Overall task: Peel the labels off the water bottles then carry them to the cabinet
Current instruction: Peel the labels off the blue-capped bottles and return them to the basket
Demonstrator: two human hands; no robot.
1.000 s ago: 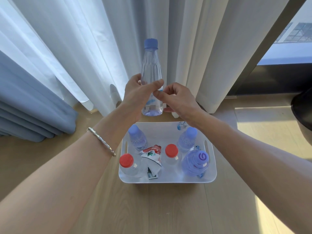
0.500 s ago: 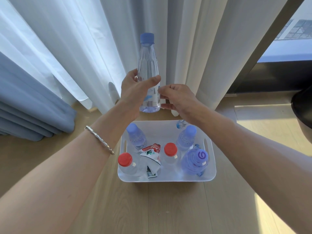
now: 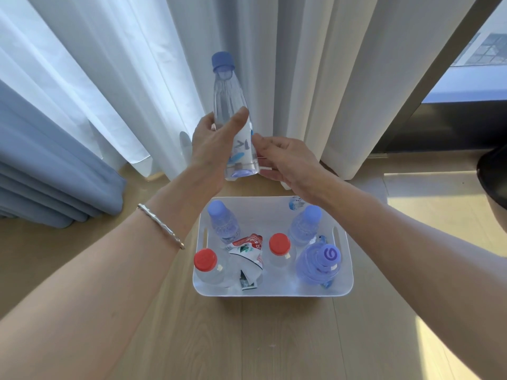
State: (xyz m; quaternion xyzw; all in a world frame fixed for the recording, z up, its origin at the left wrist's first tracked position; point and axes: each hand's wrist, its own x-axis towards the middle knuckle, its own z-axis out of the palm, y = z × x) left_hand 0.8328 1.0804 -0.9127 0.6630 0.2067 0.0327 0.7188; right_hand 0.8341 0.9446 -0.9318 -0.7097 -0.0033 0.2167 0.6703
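head view: looks down past two bare forearms at a floor by curtains
left hand (image 3: 211,149): wrapped round the bottle's middle, thumb across the near face, fingers behind
bottle (image 3: 230,105): clear, held in the air above the bin's far edge, nearly upright with the top leaning slightly left
cap (image 3: 222,61): blue, on the bottle's top
label (image 3: 242,149): clear film with grey and blue print, round the bottle's lower half, just right of the left thumb
right hand (image 3: 285,160): just right of the bottle; fingers curled, thumb tip against the label's right edge in a narrow pinch, lower fingers by the bottle's base
bracelet (image 3: 162,226): silver, on the left wrist
bin (image 3: 271,293): white, with slot handles, on the floor near the person, below both hands
blue-cap bottles: one far left in the bin (image 3: 223,223), one far right (image 3: 304,226), both standing
red-cap bottles: one near left (image 3: 205,266), one in the middle (image 3: 279,249), both standing
purple bottle (image 3: 318,266): near right in the bin, touching the far right blue-cap one
loose labels (image 3: 247,253): crumpled red, white and green, between the two red-cap bottles
scrap (image 3: 296,202): small blue and white piece at the bin's far right corner
white curtain (image 3: 274,64): hangs behind the hands
blue curtain (image 3: 49,165): far left, folds resting on the floor
floor (image 3: 274,338): pale wood, sunlit at right
window (image 3: 480,50): far right
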